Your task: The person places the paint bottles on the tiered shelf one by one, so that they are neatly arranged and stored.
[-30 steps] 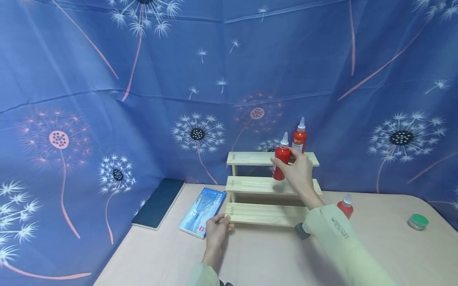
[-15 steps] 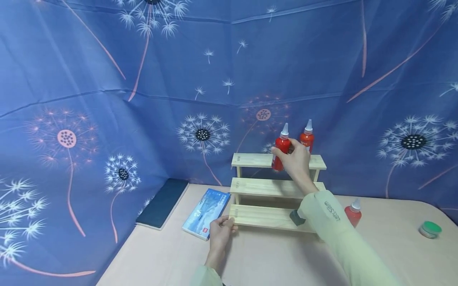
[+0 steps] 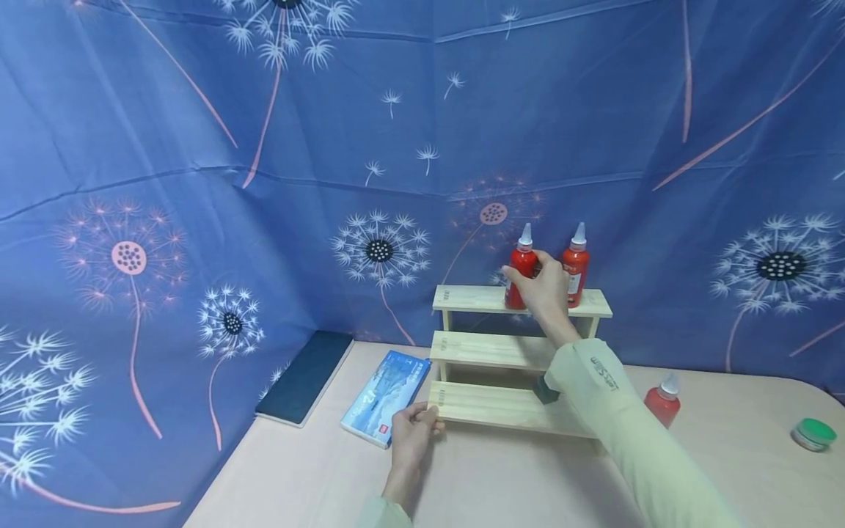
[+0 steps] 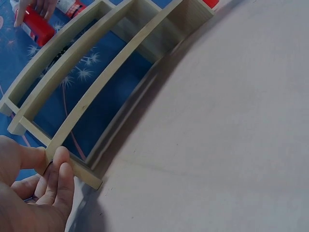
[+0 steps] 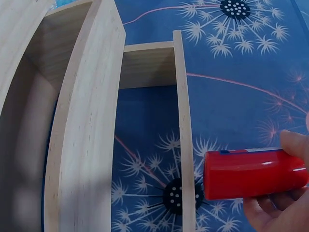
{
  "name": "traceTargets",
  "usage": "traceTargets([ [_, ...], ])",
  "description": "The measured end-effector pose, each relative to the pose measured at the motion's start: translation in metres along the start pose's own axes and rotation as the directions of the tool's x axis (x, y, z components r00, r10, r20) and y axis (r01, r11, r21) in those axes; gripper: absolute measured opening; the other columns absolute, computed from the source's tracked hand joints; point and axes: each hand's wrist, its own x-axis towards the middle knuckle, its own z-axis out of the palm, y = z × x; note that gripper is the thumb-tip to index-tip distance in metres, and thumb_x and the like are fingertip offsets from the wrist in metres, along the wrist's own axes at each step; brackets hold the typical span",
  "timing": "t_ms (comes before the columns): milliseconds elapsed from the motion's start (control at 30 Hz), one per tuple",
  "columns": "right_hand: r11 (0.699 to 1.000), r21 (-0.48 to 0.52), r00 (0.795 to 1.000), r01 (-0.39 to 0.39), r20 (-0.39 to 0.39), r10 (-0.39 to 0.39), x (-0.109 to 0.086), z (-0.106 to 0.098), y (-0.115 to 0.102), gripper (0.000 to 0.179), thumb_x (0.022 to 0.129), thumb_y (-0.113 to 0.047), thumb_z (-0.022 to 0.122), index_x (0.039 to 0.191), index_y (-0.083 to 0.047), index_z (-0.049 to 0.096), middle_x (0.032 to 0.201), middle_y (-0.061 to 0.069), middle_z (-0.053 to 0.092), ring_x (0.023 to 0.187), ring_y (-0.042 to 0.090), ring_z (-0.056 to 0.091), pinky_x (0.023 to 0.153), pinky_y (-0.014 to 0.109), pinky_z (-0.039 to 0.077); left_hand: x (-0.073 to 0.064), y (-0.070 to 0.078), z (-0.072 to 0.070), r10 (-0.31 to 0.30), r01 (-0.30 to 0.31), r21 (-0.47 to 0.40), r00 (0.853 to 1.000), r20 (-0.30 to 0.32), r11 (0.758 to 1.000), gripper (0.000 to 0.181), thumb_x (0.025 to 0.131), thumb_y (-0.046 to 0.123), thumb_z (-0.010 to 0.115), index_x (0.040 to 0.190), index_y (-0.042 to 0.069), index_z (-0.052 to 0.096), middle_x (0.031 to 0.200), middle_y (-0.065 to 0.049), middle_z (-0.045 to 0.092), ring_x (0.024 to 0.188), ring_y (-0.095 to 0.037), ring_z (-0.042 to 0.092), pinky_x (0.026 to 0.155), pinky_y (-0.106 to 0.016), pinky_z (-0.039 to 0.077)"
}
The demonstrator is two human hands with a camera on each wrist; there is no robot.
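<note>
Cloth (image 3: 297,227) in blue, printed with dandelions, fills the top of the head view and runs down its left side. Below it, the pale table (image 3: 290,477) spreads across the bottom of the frame. A three-tier wooden rack (image 3: 491,348) stands right of centre. At lower left lie a dark book (image 3: 305,378) and, nearer the rack, a blue printed pack (image 3: 387,396). Of the two hands, the left hand (image 3: 411,440), at lower centre, pinches the left end of the lowest board; the right hand (image 3: 548,290), right of centre, grips a red bottle (image 3: 523,262) upright at the top board. In the right wrist view a narrow gap shows between its base and that board's edge. An orange-red bottle (image 3: 575,275) stands on the same board, just right of the hand. Another red bottle (image 3: 662,405) is at lower right, and a small green-lidded jar (image 3: 813,434) sits near the right edge.
</note>
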Motion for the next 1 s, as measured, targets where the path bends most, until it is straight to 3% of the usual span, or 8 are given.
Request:
traceTargets([
  [433,0.999,-0.017,0.999,-0.045,0.011,0.045,0.008,0.006,0.000,0.061,0.090,-0.027,0.071,0.140,-0.001,0.048,0.128,0.020,0.061,0.116,0.034,0.058,0.103,0.049,0.049,0.002,-0.003,0.000,0.023,-0.023,-0.023,1.000,0.006,0.999,0.025,0.090,0.001,0.063,0.109,-0.016,0.060,0.074,-0.007,0.065,0.059,-0.010,0.065,0.060,-0.025,0.061],
  [667,0.999,-0.039,1.000,-0.013,0.014,0.013,0.012,0.011,0.000,0.058,0.089,-0.027,0.072,0.136,0.001,0.051,0.124,0.021,0.063,0.111,0.035,0.061,0.100,0.048,0.052,0.003,-0.004,-0.001,0.041,-0.041,-0.012,0.999,0.007,0.999,0.025,0.089,0.000,0.062,0.108,-0.016,0.061,0.074,-0.007,0.063,0.060,-0.010,0.065,0.061,-0.026,0.061],
  [1000,0.999,-0.030,1.000,-0.016,0.025,0.017,0.012,0.013,0.004,0.058,0.090,-0.027,0.071,0.137,0.000,0.050,0.127,0.021,0.061,0.115,0.035,0.059,0.104,0.049,0.049,0.001,-0.001,-0.001,0.020,-0.020,0.018,1.000,0.003,1.000,0.028,0.090,0.003,0.063,0.111,-0.015,0.060,0.077,-0.009,0.065,0.062,-0.011,0.066,0.063,-0.027,0.061],
])
